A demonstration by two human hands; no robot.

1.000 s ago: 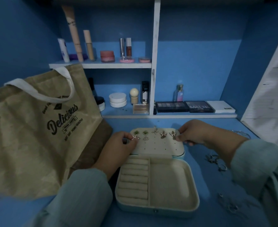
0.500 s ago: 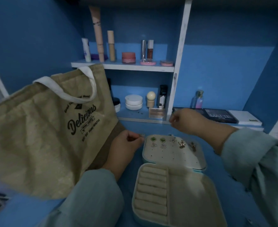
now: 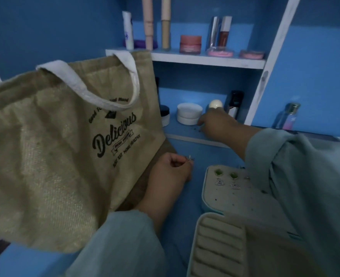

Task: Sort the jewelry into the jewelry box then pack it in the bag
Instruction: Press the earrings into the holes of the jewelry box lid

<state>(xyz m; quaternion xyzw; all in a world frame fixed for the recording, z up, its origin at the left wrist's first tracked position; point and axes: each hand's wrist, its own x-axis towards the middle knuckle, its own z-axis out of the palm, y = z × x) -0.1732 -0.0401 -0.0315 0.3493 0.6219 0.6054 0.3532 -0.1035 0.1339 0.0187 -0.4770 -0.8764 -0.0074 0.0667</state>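
Note:
The cream jewelry box lies open on the blue table, its lid panel holding two green studs and two striped triangle earrings. Ring rolls fill the lower tray. My left hand rests left of the box and pinches a small silver earring. My right hand reaches onto the lower shelf, fingers curled down at tiny dark bits there; whether it holds anything is hidden. The burlap bag printed "Delicious" stands at the left.
On the lower shelf sit a white jar, a round-topped applicator and a dark bottle. The upper shelf carries tubes, a pink jar and lip glosses. A small purple bottle stands right of the white divider.
My right hand has left the box lid and moved up and left onto the lower shelf. The view swung left and closer. My left hand still pinches the earring.

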